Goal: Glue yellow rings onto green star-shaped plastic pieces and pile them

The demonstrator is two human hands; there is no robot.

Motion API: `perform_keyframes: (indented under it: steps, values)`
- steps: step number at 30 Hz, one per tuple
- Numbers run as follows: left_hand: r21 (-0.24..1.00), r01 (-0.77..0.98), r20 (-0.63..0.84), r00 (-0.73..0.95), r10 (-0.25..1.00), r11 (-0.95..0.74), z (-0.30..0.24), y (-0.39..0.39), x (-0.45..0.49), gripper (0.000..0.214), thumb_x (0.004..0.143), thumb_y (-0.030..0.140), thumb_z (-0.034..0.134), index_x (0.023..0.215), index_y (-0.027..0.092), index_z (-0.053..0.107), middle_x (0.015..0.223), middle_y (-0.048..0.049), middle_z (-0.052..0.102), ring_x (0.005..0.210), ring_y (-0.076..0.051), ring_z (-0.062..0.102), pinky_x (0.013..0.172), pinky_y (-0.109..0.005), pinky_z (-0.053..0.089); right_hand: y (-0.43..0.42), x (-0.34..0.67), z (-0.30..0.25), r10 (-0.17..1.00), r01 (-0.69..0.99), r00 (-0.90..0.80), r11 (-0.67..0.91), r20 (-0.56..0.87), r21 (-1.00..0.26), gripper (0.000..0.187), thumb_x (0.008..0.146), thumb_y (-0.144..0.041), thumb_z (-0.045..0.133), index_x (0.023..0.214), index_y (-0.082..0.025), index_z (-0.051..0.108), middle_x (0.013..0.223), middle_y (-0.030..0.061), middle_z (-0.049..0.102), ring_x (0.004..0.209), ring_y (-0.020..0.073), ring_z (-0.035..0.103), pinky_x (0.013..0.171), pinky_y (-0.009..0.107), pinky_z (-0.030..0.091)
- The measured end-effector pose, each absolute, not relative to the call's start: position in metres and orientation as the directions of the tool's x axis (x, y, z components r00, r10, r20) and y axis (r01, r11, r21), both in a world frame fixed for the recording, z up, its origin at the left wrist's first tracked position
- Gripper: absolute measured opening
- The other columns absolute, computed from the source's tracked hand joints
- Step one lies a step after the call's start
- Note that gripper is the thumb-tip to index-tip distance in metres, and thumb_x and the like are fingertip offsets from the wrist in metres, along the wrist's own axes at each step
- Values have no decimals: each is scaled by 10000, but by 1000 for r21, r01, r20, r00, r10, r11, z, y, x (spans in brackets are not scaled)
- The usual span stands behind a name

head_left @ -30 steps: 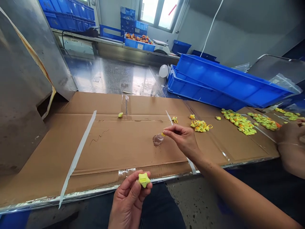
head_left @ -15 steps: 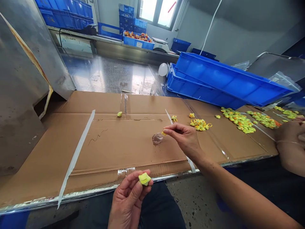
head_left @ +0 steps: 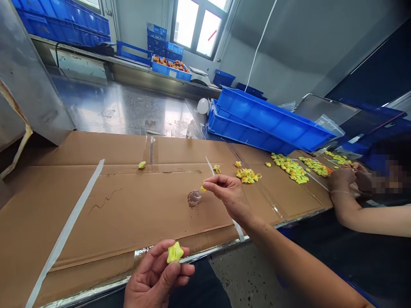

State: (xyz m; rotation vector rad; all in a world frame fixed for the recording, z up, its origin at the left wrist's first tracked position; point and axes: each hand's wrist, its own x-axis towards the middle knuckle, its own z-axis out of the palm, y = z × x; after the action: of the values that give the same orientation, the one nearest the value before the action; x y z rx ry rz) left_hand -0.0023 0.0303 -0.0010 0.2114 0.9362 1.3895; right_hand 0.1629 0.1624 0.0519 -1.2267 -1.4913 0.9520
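A small yellow-green star is gripped between the thumb and fingers of my left hand, in front of the cardboard's near edge. A slot-like mark shows on the star's face. My right hand pinches a small yellow piece, partly hidden by the fingertips. Just left of and below that piece stands a small clear cup, with brownish smears around its base. To the right of my right hand lies a pile of yellow pieces, some with ring-shaped loops.
Cardboard covers the bench, with white tape strips across it. A lone yellow-green piece lies at the far left. Stacked blue crates stand behind. At right, a co-worker's arm rests near more yellow-green pieces.
The view has swung right, so the bench appears further left. The star in my left hand has turned, showing its five points more fully. My right hand keeps its pinch beside the cup.
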Motion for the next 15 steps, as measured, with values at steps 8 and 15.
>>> perform_keyframes:
  steps: [8,15]
  values:
    - [547,-805,-471,-68,879,230,0,40,-1,294,499,254,876,742,149,749,827,-140,767,789,-270,721,705,-242,578,161,161,55,984,228,-52,178,170,-957,159,719,-326,744,739,-170,722,656,14,636,576,133,516,526,248,411]
    - [500,-832,-547,-86,833,242,13,36,1,419,524,221,867,915,178,723,786,-89,773,712,-212,730,584,-176,572,137,148,70,976,138,-144,183,163,-973,75,736,-265,762,734,-201,723,711,2,660,618,122,536,573,233,433]
